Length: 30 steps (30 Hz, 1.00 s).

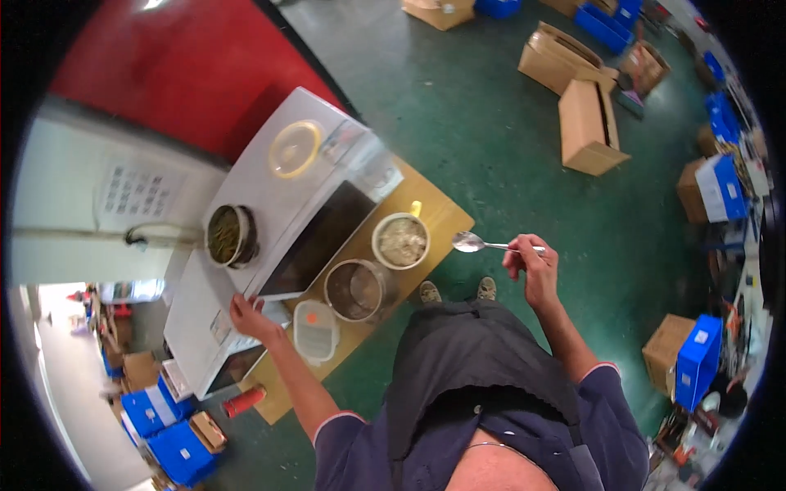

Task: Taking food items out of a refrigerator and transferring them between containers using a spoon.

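My right hand point(534, 266) is closed around the handle of a metal spoon point(470, 241), held out over the floor, right of the wooden table. The spoon's bowl points left. Low against the front of a white microwave oven point(262, 184), my left hand point(255, 317) has its fingers loosely curled, tips apart, with nothing visible between them. A round container of green food point(223, 235) stands on the oven. On the table are a white cup of pale food point(403, 242) with a yellow handle, a steel pot point(358, 291) and a translucent plastic box point(315, 331).
A clear lid with a yellow rim point(295, 149) lies on the oven top. The wooden table point(434, 209) ends just before my feet. A red cylinder point(245, 401) lies at its near left end. Cardboard boxes point(591, 127) and blue bins point(698, 360) stand about the green floor.
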### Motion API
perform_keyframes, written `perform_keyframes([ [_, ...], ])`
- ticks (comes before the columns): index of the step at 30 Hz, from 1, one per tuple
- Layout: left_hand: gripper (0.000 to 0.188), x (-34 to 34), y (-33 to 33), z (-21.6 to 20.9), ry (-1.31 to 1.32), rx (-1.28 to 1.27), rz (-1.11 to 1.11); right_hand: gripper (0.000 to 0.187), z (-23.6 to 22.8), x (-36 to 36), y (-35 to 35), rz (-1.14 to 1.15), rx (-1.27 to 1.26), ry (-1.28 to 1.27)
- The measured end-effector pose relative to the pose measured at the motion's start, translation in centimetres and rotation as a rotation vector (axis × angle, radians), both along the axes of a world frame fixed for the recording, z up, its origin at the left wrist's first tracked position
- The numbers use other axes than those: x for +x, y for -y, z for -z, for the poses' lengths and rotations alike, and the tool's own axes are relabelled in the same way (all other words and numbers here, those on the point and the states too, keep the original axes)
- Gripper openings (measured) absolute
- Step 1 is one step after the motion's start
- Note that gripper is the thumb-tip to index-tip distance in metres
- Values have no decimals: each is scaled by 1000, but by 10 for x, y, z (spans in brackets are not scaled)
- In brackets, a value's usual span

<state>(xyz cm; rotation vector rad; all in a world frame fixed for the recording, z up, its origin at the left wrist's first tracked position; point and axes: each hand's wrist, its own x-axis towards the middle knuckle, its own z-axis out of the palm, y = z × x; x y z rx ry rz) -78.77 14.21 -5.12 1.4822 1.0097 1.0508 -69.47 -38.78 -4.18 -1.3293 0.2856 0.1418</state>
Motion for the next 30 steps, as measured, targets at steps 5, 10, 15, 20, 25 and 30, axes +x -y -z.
perform_keyframes([
  [5, 24, -18, 54, 10, -103, 8, 16, 32, -2, 18, -10, -49, 6, -32],
  [10, 22, -16, 79, -3, -73, -38, -40, 36, -30, 39, -18, -95, 36, 19],
  [15, 20, 21, 127, -28, 36, -16, 48, 41, -85, 65, 10, -116, 266, 9],
  [20, 19, 74, 219, -45, 156, -21, 153, 43, -160, 103, 68, -417, 708, 322],
  [25, 18, 125, 327, -32, 105, -60, 306, 46, -215, 142, 137, -668, 920, 368],
  [30, 17, 185, 418, -12, 191, -277, 423, 40, -239, 170, 199, -734, 1071, 255],
])
